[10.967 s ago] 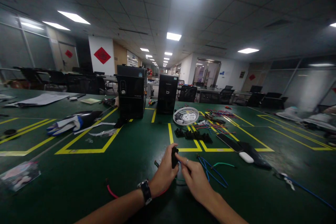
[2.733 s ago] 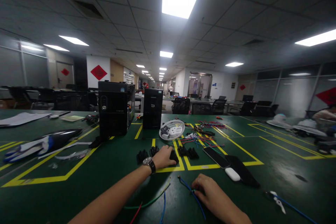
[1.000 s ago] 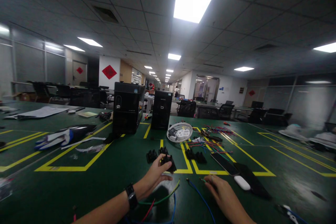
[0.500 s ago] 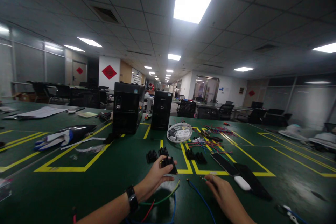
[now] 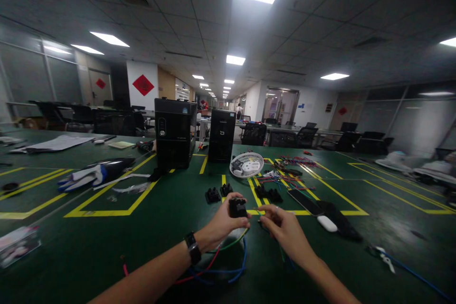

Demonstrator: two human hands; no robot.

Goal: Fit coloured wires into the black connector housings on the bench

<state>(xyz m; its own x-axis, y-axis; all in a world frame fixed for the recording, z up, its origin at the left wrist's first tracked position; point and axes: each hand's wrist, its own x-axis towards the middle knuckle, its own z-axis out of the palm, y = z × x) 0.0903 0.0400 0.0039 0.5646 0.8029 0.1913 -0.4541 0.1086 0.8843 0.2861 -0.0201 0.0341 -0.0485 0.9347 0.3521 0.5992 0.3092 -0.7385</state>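
My left hand (image 5: 224,222) is closed around a small black plastic block (image 5: 237,207), tilted up above the table; its exact kind is hard to make out. Just to the right, my right hand (image 5: 287,228) pinches a thin green wire, its tip close to the block's right side. Whether the wire touches the block I cannot tell. More black blocks (image 5: 213,194) of similar look lie beyond my hands. Below my wrists, loose blue wires (image 5: 244,259), a red wire (image 5: 213,260) and a green wire (image 5: 230,247) curve over the green table.
Two black computer towers (image 5: 173,135) stand at the back. A white round basket (image 5: 247,165) holds small parts, with a tangle of coloured wires (image 5: 292,181) beside it. At right lie a phone (image 5: 304,203), a white case (image 5: 327,223) and a black pouch (image 5: 340,221).
Both hands have risen and come closer together. My left hand has turned the black block, and my right hand has brought the wire's end up beside it. The camera view has tilted down slightly.
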